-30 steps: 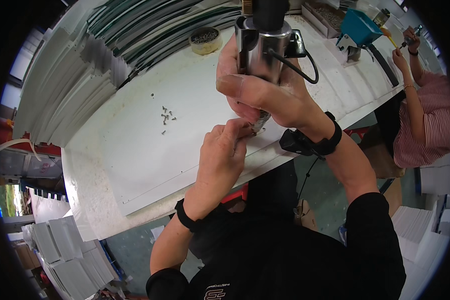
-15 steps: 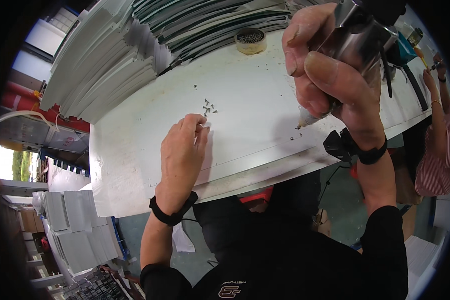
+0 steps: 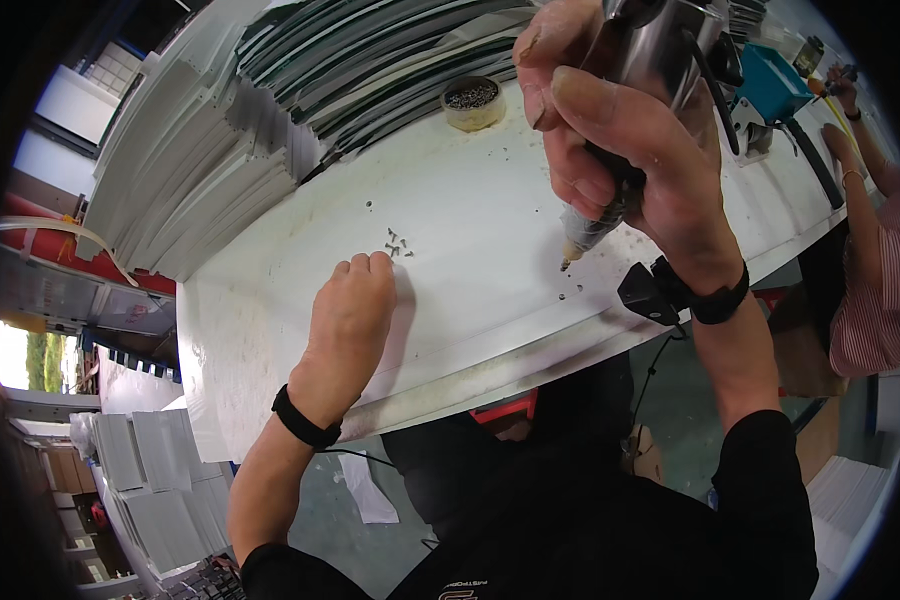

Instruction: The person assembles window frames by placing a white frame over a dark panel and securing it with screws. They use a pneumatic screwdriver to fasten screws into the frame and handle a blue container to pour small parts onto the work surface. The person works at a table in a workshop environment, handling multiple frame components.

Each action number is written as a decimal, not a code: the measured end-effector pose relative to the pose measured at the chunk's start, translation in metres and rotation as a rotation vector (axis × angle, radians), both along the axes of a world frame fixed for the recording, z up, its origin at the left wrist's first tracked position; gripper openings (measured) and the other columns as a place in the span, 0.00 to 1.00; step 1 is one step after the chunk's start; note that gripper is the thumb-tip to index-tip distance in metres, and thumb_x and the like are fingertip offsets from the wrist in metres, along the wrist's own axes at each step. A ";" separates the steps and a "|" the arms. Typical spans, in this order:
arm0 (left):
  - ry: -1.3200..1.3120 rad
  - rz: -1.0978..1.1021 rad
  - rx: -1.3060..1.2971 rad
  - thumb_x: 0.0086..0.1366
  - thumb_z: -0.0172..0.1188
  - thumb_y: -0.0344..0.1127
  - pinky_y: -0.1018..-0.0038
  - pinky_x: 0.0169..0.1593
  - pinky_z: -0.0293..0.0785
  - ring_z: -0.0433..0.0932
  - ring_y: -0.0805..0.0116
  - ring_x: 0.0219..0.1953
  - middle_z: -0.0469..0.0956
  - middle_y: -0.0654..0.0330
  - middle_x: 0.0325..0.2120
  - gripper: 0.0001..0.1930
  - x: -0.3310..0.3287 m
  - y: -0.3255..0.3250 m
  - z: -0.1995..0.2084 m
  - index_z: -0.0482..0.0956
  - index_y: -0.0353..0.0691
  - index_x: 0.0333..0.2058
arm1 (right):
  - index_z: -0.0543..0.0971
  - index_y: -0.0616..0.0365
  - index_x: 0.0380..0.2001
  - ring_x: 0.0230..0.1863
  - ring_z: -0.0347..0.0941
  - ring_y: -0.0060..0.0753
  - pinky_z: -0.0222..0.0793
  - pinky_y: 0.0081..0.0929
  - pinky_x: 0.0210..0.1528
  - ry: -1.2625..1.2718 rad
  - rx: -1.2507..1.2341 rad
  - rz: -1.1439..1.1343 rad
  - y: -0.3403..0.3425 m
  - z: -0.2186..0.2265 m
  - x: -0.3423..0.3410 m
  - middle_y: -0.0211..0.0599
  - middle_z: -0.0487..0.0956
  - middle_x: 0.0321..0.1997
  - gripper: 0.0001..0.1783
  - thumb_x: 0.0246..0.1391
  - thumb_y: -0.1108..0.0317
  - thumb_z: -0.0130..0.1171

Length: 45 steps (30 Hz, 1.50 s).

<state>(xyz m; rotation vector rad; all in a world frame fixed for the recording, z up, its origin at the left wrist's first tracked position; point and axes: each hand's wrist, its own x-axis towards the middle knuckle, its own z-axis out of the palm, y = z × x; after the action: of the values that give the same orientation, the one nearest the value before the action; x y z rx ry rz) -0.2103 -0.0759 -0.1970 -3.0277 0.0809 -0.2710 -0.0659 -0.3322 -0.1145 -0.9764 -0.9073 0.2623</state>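
My left hand [image 3: 346, 310] rests on the white worktop beside a small cluster of loose screws [image 3: 398, 244]. Its fingers are curled and pressed together, and whatever may be between the fingertips is hidden. High on the right, my right hand [image 3: 660, 150] is wrapped round a power screwdriver [image 3: 658, 55] with a shiny metal body. The tool's narrow nose points down and left, with its dark tip just over or at the white surface; contact cannot be told. Both wrists wear black bands.
A round tub [image 3: 473, 122] of small screws stands at the back. Stacked white and dark panels [image 3: 200, 180] fill the far left. A teal device [image 3: 773, 88] stands at the right, near another person's arm [image 3: 860, 190]. The worktop's front edge [image 3: 470, 385] runs before me.
The whole view has shifted a little, moving the tabletop things left and down. My left fingers have curled more tightly beside the screws. My right hand still grips the screwdriver.
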 end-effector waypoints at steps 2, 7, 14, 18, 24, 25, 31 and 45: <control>0.014 -0.029 -0.053 0.66 0.61 0.24 0.60 0.37 0.76 0.79 0.50 0.32 0.77 0.50 0.27 0.05 0.004 0.000 0.004 0.73 0.34 0.35 | 0.70 0.57 0.52 0.15 0.60 0.12 0.59 0.18 0.19 -0.052 0.009 0.011 -0.001 0.008 0.003 0.30 0.71 0.40 0.15 0.71 0.59 0.51; -0.004 -0.019 -0.617 0.64 0.61 0.23 0.69 0.34 0.76 0.78 0.64 0.27 0.78 0.55 0.25 0.04 0.007 -0.023 0.027 0.74 0.33 0.37 | 0.71 0.57 0.50 0.16 0.60 0.12 0.60 0.19 0.20 -0.050 0.032 -0.063 0.006 0.017 0.011 0.27 0.72 0.39 0.15 0.71 0.58 0.51; 0.192 0.060 -1.318 0.71 0.61 0.28 0.76 0.43 0.80 0.81 0.74 0.34 0.83 0.58 0.31 0.05 0.040 -0.027 0.022 0.78 0.31 0.38 | 0.73 0.58 0.50 0.18 0.60 0.13 0.61 0.18 0.20 0.035 0.125 -0.105 0.041 0.024 0.019 0.31 0.71 0.39 0.14 0.71 0.60 0.52; 0.261 0.064 -1.631 0.74 0.60 0.30 0.76 0.46 0.82 0.82 0.75 0.38 0.83 0.58 0.36 0.06 0.056 -0.018 0.019 0.75 0.32 0.43 | 0.72 0.56 0.52 0.17 0.60 0.15 0.61 0.19 0.19 0.075 0.187 -0.126 0.052 0.025 0.029 0.31 0.70 0.41 0.14 0.72 0.60 0.51; 0.361 0.052 -1.926 0.74 0.59 0.28 0.73 0.48 0.83 0.82 0.72 0.40 0.83 0.55 0.41 0.07 0.067 -0.011 -0.009 0.73 0.35 0.47 | 0.72 0.54 0.52 0.17 0.58 0.14 0.59 0.18 0.19 0.055 0.190 -0.126 0.064 0.018 0.040 0.28 0.69 0.40 0.13 0.73 0.59 0.48; 0.367 0.054 -1.969 0.74 0.59 0.28 0.71 0.49 0.83 0.83 0.72 0.40 0.83 0.54 0.41 0.08 0.067 -0.012 -0.010 0.73 0.34 0.48 | 0.72 0.54 0.52 0.17 0.58 0.14 0.59 0.18 0.19 0.047 0.191 -0.122 0.065 0.017 0.042 0.28 0.69 0.40 0.13 0.73 0.59 0.48; 0.369 0.041 -2.120 0.75 0.61 0.29 0.71 0.52 0.82 0.83 0.71 0.43 0.83 0.54 0.43 0.13 0.065 -0.010 -0.018 0.73 0.35 0.54 | 0.73 0.54 0.51 0.17 0.60 0.14 0.60 0.18 0.20 0.097 0.226 -0.141 0.070 0.018 0.042 0.25 0.71 0.36 0.13 0.72 0.58 0.50; 0.363 0.004 -2.147 0.75 0.60 0.28 0.71 0.53 0.82 0.83 0.70 0.45 0.84 0.55 0.44 0.13 0.065 -0.008 -0.023 0.74 0.36 0.55 | 0.69 0.55 0.45 0.16 0.66 0.22 0.64 0.25 0.16 0.353 0.283 0.020 0.072 0.027 0.044 0.34 0.75 0.36 0.12 0.69 0.62 0.58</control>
<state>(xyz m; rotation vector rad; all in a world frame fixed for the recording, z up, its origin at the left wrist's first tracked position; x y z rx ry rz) -0.1455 -0.0843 -0.2204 -5.0738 -0.5827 0.8064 -0.0221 -0.2604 -0.0877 -0.6340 -0.6105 0.3029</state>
